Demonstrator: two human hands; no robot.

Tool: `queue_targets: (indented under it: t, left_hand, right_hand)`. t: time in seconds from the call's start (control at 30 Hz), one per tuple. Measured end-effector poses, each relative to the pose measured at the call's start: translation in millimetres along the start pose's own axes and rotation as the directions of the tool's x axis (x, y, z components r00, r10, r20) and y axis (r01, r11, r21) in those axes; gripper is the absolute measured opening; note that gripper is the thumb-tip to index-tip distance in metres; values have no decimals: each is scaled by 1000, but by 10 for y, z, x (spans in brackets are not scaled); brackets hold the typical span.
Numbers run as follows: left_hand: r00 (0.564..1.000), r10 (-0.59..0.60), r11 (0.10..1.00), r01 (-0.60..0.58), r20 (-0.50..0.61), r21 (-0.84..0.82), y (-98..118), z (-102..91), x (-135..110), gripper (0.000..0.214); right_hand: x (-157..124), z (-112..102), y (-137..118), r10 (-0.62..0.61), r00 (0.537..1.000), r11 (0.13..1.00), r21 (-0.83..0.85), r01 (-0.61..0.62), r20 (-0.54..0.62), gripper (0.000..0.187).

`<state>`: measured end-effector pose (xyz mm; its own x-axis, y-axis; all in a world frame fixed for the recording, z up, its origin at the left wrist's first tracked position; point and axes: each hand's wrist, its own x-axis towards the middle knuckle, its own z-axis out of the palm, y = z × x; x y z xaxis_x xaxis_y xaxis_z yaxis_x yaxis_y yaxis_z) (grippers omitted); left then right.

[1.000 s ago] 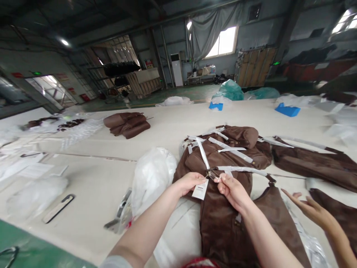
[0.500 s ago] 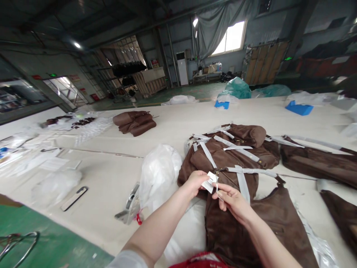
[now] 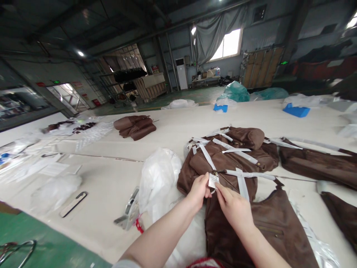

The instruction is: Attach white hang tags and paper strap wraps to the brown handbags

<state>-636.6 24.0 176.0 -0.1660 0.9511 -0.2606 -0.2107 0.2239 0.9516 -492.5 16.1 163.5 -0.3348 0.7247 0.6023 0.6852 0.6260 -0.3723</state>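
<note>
A brown leather bag lies flat on the pale table right in front of me. Behind it sits a pile of brown bags with white paper strips wrapped round their straps. My left hand pinches a small white tag at the bag's top edge. My right hand is closed beside it, its fingertips on the thin string under the tag.
A crumpled white plastic bag lies left of the bags, a metal tool with a red tie at its foot. More brown pieces spread to the right. A folded brown bundle sits farther back. Blue blocks rest near the far edge.
Another person's hand at the right edge has gone from view. My hands turned the tag upward and drew closer together at the bag's top edge.
</note>
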Motion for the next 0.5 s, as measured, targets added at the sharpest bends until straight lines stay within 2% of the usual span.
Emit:
queue_targets:
  t: [0.07,0.13,0.2,0.27,0.37,0.5]
  left_hand:
    - [995,70,998,-69,72,-15,-6,24,-72,42]
    - [978,123,989,-135,170,61,-13,39,-118,33]
    - [953,166,965,-210,255,157,-24,52,-139,26]
    - [932,186,934,-266,311,239,-31,71,-151,32]
    - [914,231,853,-355,335,381,-7,105,-179,36]
    - [883,380,672,-468,276,573,91,128,-182,14]
  right_hand:
    - [1,-35,46,-25,999,992,-123,21,-35,29]
    - [9,-65,100,-21,999,984,-180,14,-36,28]
    - [23,-92,148,14,1000,979,-202,-20,-27,29]
    - [44,-117,190,84,996,976,-200,-87,-22,32]
    - [83,-142,264,206,978,974,-99,-203,20,35]
    - [112,-137,358,258,962,965,20,-261,89,34]
